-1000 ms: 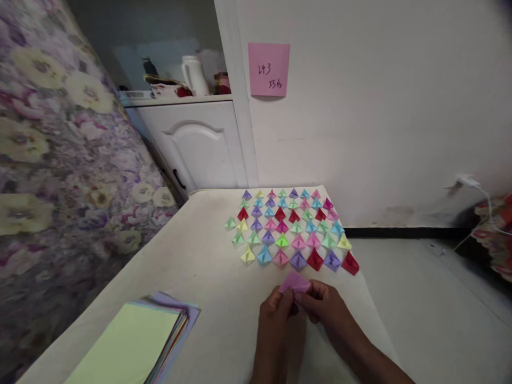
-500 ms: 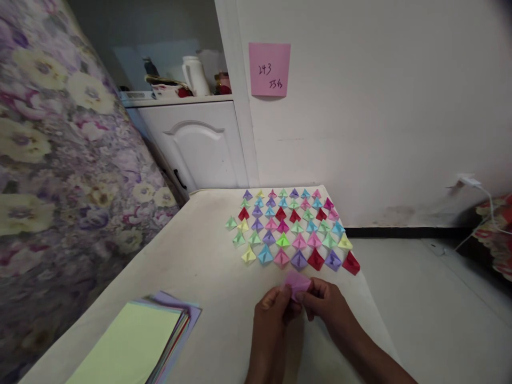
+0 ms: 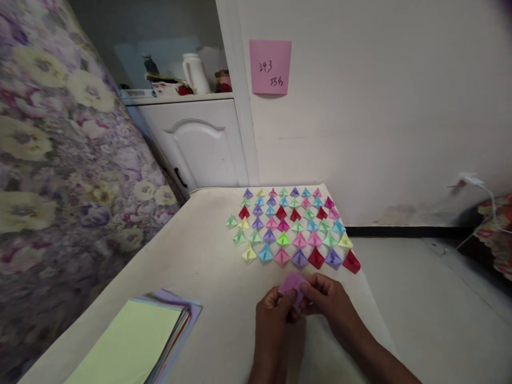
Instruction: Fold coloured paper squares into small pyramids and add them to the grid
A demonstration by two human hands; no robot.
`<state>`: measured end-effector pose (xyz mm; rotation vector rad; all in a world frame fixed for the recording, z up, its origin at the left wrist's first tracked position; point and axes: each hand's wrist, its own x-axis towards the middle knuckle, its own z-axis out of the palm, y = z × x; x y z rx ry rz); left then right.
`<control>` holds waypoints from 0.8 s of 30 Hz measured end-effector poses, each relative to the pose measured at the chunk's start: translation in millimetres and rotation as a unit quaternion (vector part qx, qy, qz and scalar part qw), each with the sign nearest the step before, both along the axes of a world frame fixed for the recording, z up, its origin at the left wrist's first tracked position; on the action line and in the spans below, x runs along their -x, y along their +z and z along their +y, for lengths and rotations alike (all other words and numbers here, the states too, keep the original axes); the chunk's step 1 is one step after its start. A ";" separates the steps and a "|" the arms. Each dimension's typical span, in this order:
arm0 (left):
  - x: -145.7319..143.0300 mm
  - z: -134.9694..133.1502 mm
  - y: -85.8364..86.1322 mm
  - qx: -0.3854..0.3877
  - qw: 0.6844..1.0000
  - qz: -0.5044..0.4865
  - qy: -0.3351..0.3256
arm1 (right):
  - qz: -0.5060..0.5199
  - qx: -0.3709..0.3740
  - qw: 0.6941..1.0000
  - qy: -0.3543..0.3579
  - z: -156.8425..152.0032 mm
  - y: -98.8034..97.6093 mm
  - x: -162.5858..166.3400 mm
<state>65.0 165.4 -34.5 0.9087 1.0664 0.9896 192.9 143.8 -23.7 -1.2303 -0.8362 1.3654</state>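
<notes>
Between both hands, above the near part of the table, is a small folded piece of pink paper. My left hand pinches its lower left side, thumb on top. My right hand grips its right side with thumb and bent fingers. Fingers hide the paper's lower edge. Just beyond the hands, several rows of small folded paper pieces in many colours lie on the table, the closest being a purple folded piece and a pink folded piece.
A stack of coloured paper with a pale green sheet on top lies at the table's left front. The cream table meets a wall at the back. A floral curtain hangs at left. A pink note is on the wall.
The pink paper has turned a little in the hands and shifted slightly left. My right thumb has moved up onto its face. The rows of folded pieces stay as they were.
</notes>
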 end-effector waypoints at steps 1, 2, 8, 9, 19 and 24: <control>-0.2 -0.1 0.0 0.001 1.000 0.004 -0.001 | -0.001 -0.001 1.000 0.000 0.2 0.0 -0.4; -0.6 -0.4 0.0 0.005 1.000 0.005 -0.002 | -0.003 -0.001 1.000 -0.001 0.5 0.0 -0.6; -4.1 -3.8 -2.0 0.031 0.998 -0.052 0.005 | -0.012 -0.009 1.000 -0.007 1.7 0.1 0.9; -4.5 -4.4 -2.8 0.034 0.998 -0.060 0.008 | -0.011 -0.014 1.000 -0.008 1.4 0.1 1.3; -7.9 -6.0 -8.5 0.041 0.994 -0.095 0.018 | -0.016 -0.009 0.999 -0.028 -1.5 -1.0 6.4; -5.3 -5.4 -3.9 0.032 0.998 -0.045 0.012 | -0.029 -0.003 1.000 0.000 -0.2 -1.1 4.9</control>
